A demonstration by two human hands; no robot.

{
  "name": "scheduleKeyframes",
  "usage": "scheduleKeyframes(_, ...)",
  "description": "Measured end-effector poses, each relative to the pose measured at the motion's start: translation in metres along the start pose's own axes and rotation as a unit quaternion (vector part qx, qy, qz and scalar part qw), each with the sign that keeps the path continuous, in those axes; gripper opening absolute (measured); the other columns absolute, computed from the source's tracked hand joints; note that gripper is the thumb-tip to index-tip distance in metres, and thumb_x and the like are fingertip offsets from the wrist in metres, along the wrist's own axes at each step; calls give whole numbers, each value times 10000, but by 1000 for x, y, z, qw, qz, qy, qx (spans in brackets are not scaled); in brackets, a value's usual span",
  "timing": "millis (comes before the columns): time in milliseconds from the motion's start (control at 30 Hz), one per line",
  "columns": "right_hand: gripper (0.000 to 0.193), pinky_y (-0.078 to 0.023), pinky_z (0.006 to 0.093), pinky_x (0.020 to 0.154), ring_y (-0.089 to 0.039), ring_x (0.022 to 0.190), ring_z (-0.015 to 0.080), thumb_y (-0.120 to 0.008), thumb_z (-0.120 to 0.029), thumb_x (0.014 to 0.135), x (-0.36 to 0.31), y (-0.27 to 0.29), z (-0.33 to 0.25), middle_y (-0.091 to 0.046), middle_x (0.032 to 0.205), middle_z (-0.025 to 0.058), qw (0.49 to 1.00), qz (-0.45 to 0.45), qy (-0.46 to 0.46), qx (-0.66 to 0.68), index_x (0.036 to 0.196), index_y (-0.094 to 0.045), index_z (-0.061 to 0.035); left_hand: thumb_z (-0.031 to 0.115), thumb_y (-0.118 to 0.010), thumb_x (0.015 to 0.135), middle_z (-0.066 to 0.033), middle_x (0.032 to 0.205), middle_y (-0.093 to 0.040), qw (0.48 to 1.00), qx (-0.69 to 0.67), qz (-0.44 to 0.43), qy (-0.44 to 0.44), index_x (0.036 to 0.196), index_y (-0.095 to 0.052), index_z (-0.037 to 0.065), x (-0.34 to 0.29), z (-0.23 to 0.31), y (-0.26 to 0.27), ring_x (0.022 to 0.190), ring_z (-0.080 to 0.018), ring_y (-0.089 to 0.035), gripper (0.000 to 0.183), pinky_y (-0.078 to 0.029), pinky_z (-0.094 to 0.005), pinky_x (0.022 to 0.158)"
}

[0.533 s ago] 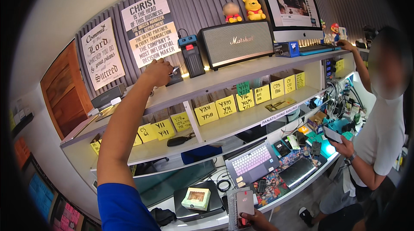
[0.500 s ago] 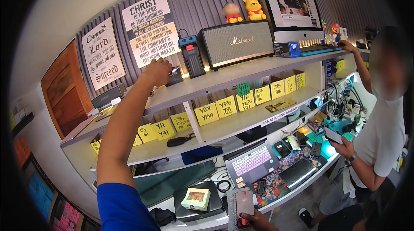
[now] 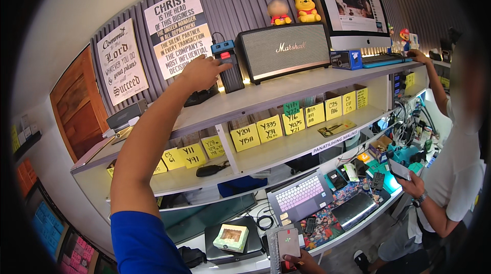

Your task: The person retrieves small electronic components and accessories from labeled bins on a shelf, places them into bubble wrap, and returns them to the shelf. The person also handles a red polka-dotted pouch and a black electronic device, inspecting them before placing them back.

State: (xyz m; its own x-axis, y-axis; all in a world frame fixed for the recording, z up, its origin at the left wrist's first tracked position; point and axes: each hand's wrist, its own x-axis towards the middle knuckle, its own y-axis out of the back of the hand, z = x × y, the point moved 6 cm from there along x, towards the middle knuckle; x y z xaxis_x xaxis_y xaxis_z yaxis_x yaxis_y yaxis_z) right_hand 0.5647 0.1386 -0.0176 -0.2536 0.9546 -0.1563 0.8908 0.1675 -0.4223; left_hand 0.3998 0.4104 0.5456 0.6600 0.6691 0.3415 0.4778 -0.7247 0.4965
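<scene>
My left hand (image 3: 203,73) reaches over the top shelf with its fingers stretched out. Its fingertips overlap the side of a black upright device (image 3: 232,74) with a blue top and a red patch; whether they touch it I cannot tell. Partly hidden below the hand is a dark stand (image 3: 200,97). Low in the picture, my right hand (image 3: 303,261) grips a flat grey phone-like slab (image 3: 289,243) with a small mark on its face. A clear bubble-wrap pouch (image 3: 274,253) shows beside and behind the slab.
A large speaker (image 3: 286,51) and a monitor (image 3: 353,8) stand farther right on the shelf (image 3: 286,87). Yellow-labelled bins (image 3: 245,138) line the level below. The desk holds a laptop (image 3: 302,197) and a small windowed box (image 3: 231,237). A co-worker (image 3: 445,172) stands at right, holding a phone.
My left hand has moved right, from above the dark stand to the black upright device, and its fingers have stretched out. My right hand still grips the slab.
</scene>
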Motion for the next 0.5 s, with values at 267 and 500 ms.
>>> scheduleKeyframes(267, 179, -338, 242, 461, -456, 521, 69, -698, -223, 929, 1, 3, -1, -542, 650, -11, 999, -26, -11, 46, 868, -611, -78, 118, -535, 948, -11, 1153, -531, 950, 216, 142, -177, 1500, -449, 258, 29, 20, -18, 1167, -200, -507, 576, -370, -343, 1061)
scheduleKeyframes(500, 151, -426, 259, 514, -525, 587, 101, -623, -139, 967, 12, 26, 22, -573, 707, 12, 999, 2, 11, 42, 1076, -586, -41, 92, -529, 929, -11, 1168, -534, 951, 202, 138, -187, 1420, -516, 216, 35, 29, -24, 1171, -194, -510, 507, -362, -347, 1079)
